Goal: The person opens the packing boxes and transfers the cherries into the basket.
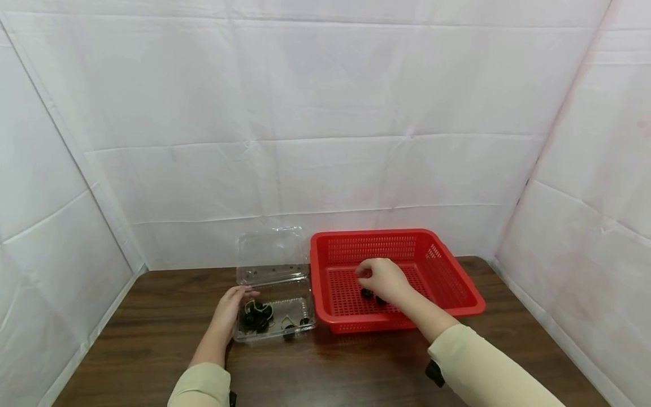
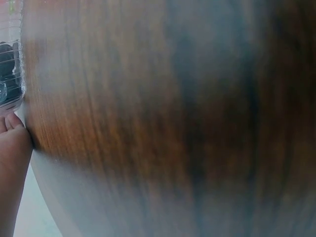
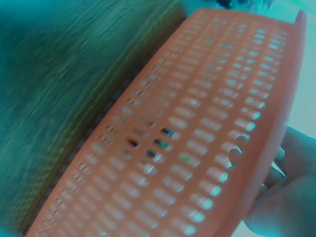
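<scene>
A clear plastic clamshell box (image 1: 297, 305) lies on the table with its lid (image 1: 272, 251) raised at the back. On its left side is a pile of small black pieces (image 1: 256, 316) with thin yellow-green loops; a few more lie toward its front right. My left hand (image 1: 231, 305) rests at the box's left edge, its fingertips reaching over the rim. My right hand (image 1: 386, 280) is over the red plastic basket (image 1: 458, 288), fingers loosely bent, with a gap between thumb and forefinger. Beneath it a black piece (image 1: 367, 293) lies on the basket floor, beside another partly hidden by the wrist.
Basket and box stand side by side on a dark wood-grain table (image 1: 335, 373). White sheeting (image 1: 325, 113) rises behind the table and on both sides. In the right wrist view, the basket's slotted wall (image 3: 168, 118) covers part of the right hand.
</scene>
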`<control>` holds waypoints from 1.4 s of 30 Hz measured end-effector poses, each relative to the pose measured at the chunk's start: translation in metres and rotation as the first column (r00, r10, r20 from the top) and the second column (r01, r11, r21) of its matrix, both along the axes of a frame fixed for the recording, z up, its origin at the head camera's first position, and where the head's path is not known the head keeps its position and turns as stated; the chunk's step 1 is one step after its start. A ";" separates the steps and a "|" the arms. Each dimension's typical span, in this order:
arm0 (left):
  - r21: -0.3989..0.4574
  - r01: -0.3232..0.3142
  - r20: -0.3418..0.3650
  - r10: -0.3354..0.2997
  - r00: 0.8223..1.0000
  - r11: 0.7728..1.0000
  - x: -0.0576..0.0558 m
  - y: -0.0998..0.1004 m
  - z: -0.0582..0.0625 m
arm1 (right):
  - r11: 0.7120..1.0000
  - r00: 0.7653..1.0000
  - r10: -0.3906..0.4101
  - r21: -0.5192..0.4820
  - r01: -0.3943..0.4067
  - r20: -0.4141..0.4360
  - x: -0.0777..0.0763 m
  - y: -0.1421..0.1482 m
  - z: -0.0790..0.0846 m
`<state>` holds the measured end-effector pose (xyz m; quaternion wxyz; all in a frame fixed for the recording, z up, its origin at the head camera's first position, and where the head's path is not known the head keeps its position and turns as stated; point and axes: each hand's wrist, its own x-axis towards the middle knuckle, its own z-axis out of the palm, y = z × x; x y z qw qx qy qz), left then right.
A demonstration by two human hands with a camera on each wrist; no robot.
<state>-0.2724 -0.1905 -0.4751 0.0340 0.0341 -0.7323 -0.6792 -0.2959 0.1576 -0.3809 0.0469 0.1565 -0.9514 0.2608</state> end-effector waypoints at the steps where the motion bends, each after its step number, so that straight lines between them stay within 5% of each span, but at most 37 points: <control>1: 0.004 -0.002 0.000 0.002 1.000 1.000 0.000 0.000 0.000 | 1.000 1.000 0.003 -0.003 -0.003 -0.003 0.002 -0.003 0.001; 15: 0.012 -0.018 0.013 0.018 1.000 1.000 0.003 0.003 -0.001 | 0.997 0.993 0.078 0.014 -0.077 -0.090 0.022 -0.034 0.006; 31: 0.017 -0.028 0.013 0.028 1.000 0.999 0.003 0.003 -0.001 | 0.957 0.929 0.286 0.108 -0.268 -0.234 0.035 -0.072 -0.011; 42: 0.018 -0.047 -0.002 0.047 0.999 0.999 0.003 0.006 -0.004 | 0.936 0.893 0.353 0.116 -0.333 -0.280 0.042 -0.094 -0.018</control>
